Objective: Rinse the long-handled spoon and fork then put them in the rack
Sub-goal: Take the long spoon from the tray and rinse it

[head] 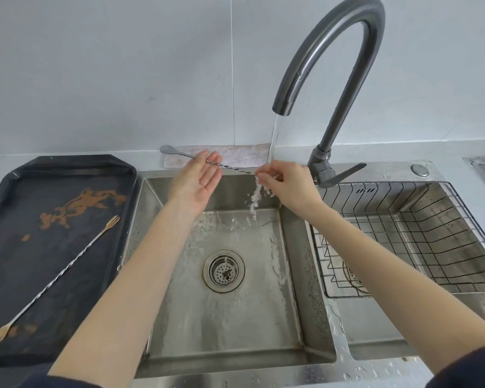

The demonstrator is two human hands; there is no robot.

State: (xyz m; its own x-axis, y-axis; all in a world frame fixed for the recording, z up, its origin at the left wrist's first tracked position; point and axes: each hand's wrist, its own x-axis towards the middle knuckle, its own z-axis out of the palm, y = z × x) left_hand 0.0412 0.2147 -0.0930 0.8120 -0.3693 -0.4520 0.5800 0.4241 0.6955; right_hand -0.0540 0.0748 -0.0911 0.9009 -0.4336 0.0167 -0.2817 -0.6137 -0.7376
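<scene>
The right hand (286, 183) pinches one end of the spoon (207, 161) between its fingertips, right under the running water (273, 138) from the tap (331, 65). The spoon is slim and silver-grey, with a twisted stem and a small oval bowl. From the pinch it runs out to the left, nearly level, with the bowl at the far end, over the edge of the folded cloth (235, 155) by the wall. The end inside the fingers is hidden, so its shape cannot be told.

The left hand (199, 177) is open, palm up and fingers spread loosely, and the stem lies across its fingertips, about midway between the pinch and the bowl. Water splashes off the right hand's fingers and falls into the sink (235, 317) directly below the grip.

The fork (59, 278) lies well to the left of and below the grip, on a dark tray (25, 261) with brown stains. It has the same twisted silver stem, golden tines at the upper end and a golden rounded tip at the lower one. The wire rack (420, 239) sits in the basin to the right of the grip.
</scene>
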